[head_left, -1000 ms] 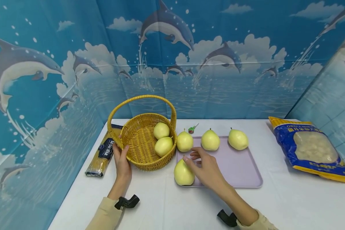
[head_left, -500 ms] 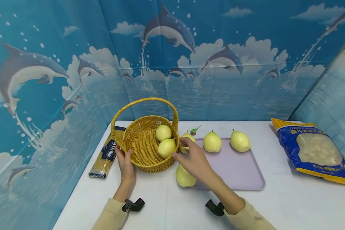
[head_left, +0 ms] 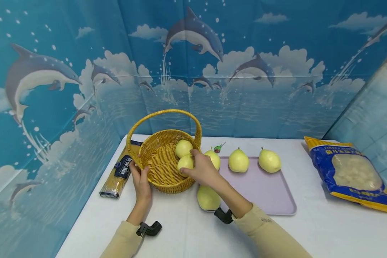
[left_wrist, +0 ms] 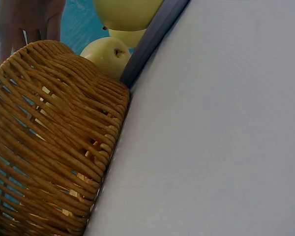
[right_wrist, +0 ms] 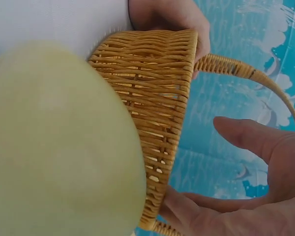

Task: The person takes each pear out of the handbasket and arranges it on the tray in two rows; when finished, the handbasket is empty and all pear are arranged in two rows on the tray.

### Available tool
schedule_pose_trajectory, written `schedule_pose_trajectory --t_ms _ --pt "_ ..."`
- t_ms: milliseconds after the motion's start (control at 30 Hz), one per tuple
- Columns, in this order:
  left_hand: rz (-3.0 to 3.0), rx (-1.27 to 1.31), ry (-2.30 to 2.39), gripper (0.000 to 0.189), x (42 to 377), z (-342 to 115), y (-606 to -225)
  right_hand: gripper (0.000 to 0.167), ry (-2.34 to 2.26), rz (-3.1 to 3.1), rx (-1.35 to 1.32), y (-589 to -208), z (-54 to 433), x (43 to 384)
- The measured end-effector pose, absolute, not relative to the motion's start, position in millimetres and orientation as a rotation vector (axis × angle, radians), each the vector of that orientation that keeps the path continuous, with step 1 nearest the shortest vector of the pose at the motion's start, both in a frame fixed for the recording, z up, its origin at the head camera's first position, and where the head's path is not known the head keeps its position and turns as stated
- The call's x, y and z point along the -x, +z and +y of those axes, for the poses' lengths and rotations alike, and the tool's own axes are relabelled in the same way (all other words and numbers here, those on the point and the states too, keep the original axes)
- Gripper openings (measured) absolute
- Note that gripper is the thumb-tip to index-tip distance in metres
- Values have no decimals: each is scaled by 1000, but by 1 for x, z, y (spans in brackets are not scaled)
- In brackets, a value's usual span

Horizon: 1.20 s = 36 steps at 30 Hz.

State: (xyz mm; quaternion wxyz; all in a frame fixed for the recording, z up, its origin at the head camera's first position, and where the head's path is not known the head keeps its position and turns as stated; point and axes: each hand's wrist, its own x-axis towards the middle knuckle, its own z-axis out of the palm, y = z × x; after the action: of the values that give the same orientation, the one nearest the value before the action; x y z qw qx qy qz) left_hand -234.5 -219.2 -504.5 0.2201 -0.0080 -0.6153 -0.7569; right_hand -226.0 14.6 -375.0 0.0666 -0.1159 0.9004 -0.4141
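At left of table (head_left: 184, 233): basket (head_left: 161, 157), gripped at left rim by left hand (head_left: 142, 184) | near pear (head_left: 184, 164) inside, by right wall; overhung by right hand (head_left: 204, 170), thumb spread, nothing grasped | pear judged firm, weighty, smooth, bruisable; best cupped round belly.

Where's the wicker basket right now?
In the head view, the wicker basket sits left of centre on the white table, between the pasta packet and the lilac tray, with the person's left hand at its left rim.
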Motion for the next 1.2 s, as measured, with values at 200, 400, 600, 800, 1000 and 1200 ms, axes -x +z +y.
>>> schedule_pose_trajectory --t_ms 200,400,600,800,1000,1200 --pt "-1712 2 -2087 60 234 -221 -506 78 -1115 2803 404 -375 -2 232" --pt "-1695 0 -2086 59 234 -221 -504 72 -971 2884 491 -369 -14 235" --pt "-1679 14 -2099 60 234 -220 -505 56 -743 2964 582 -376 -16 234" --pt "-1694 -3 -2084 60 234 -221 -504 59 -661 2979 578 -385 -22 236" --pt "-1689 -13 -2097 60 234 -221 -500 68 -712 2947 635 -395 -32 239" --pt "-1699 -14 -2105 61 235 -221 -496 71 -745 2922 626 -398 -38 245"
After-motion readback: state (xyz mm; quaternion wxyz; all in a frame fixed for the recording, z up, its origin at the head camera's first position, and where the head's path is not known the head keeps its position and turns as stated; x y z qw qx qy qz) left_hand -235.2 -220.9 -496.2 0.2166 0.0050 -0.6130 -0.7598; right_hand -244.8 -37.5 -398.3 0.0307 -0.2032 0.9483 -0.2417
